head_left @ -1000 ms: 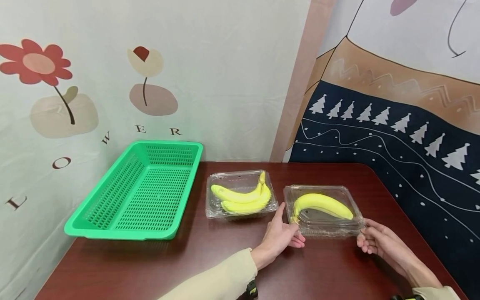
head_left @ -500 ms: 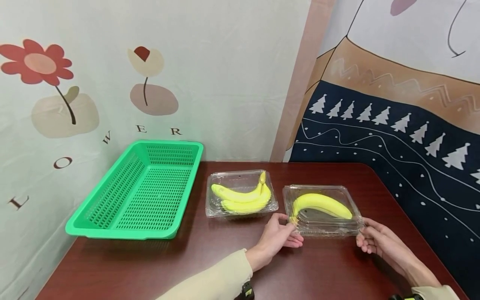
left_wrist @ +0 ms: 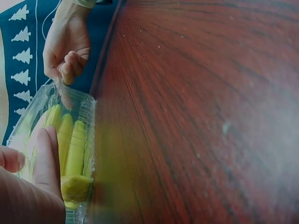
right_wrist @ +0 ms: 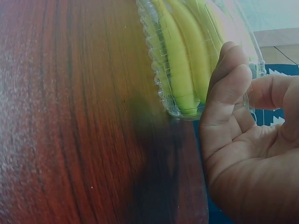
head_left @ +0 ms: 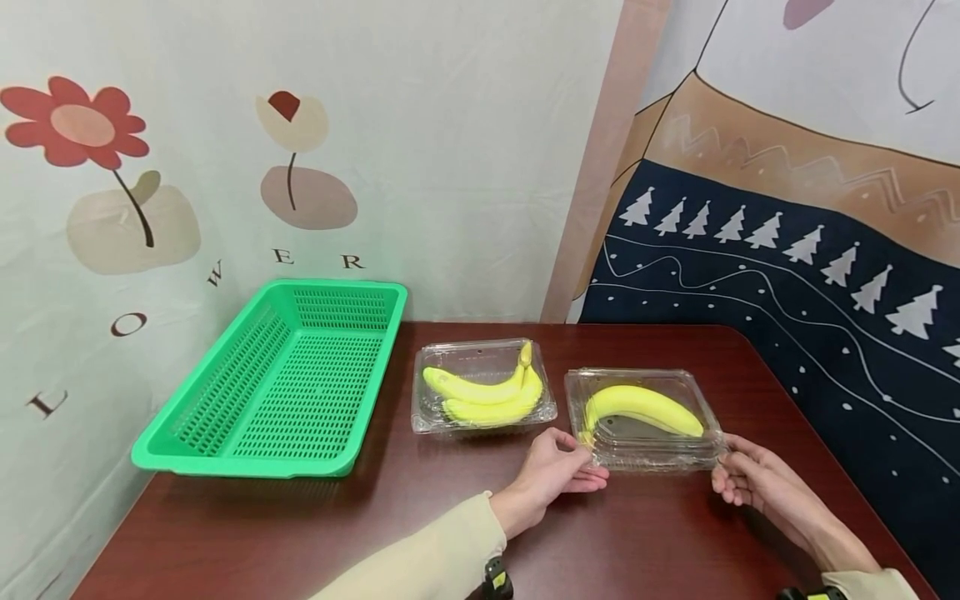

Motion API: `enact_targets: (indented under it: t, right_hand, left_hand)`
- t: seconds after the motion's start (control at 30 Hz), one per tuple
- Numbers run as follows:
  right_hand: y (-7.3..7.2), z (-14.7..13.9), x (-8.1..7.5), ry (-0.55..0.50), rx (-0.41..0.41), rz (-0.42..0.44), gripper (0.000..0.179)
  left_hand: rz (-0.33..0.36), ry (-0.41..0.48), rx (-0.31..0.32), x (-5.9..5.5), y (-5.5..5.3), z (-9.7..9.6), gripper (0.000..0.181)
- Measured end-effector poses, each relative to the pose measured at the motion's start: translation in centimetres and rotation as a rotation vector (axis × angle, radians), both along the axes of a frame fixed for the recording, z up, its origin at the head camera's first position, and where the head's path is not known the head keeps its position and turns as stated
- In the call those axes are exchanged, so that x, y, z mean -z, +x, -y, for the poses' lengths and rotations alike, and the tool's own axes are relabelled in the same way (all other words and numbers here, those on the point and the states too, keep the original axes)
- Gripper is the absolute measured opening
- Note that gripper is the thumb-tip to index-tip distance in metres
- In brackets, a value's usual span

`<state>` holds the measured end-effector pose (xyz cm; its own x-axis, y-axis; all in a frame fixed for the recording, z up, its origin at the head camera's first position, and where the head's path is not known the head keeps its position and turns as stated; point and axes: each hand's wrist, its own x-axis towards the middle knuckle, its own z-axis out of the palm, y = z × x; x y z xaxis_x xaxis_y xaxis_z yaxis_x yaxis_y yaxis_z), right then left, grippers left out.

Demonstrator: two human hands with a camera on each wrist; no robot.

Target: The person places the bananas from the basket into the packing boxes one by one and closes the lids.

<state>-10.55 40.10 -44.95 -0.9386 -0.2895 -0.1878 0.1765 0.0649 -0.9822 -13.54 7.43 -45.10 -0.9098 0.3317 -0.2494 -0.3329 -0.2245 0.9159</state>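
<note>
Two clear plastic clamshell boxes with yellow bananas stand side by side on the table. The right clamshell box (head_left: pixel 652 454) is closed over bananas (head_left: pixel 641 406); several bananas (left_wrist: pixel 72 149) show through its side in the left wrist view. My left hand (head_left: pixel 551 471) pinches this box's near left corner with thumb and index finger. At its near right corner my right hand (head_left: pixel 765 483) pinches the edge, the other fingers curled below. In the right wrist view the right thumb and fingers (right_wrist: pixel 229 93) lie at the box's end. The left clamshell box (head_left: pixel 431 425) is touched by neither hand.
A green perforated plastic basket (head_left: pixel 318 400) stands at the table's left, with nothing in it. The dark red wooden table (head_left: pixel 450 517) ends at a printed cloth (head_left: pixel 465 167) behind and a dark blue tree-patterned cloth (head_left: pixel 847 333) on the right.
My left index finger has drawn back from the side of the right box and bent towards the thumb at the corner. The right hand and both boxes have hardly moved.
</note>
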Motion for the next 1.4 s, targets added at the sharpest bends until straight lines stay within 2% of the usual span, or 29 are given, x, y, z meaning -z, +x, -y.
enact_targets:
  t: [0.2,0.4,0.57,0.83,1.03,1.17,1.4]
  right_hand:
    - [-0.1,0.2,-0.1,0.063,0.000,-0.014,0.046]
    - [0.0,0.1,0.0,0.053,-0.019,-0.030,0.036]
    - [0.0,0.1,-0.1,0.054,-0.032,-0.032,0.037]
    - [0.0,0.3,-0.4,0.070,-0.018,-0.018,0.055]
    - [0.0,0.3,-0.5,0.076,-0.018,-0.021,0.059]
    - [-0.1,0.3,-0.5,0.082,-0.011,-0.021,0.059]
    - [-0.1,0.2,-0.4,0.120,-0.009,-0.019,0.060]
  left_hand:
    - [0.056,0.025,0.001,0.0,-0.1,-0.1,0.023]
    - [0.102,0.049,0.018,0.0,-0.2,0.1,0.019]
    - [0.077,0.038,0.008,-0.1,-0.1,0.0,0.017]
    - [0.000,-0.019,0.000,-0.1,-0.1,-0.3,0.014]
    - [-0.005,-0.030,-0.001,-0.1,-0.2,-0.2,0.014]
    - [0.031,-0.004,0.033,0.0,-0.6,0.1,0.011]
    - [0.103,0.057,0.137,0.3,-1.1,0.8,0.013]
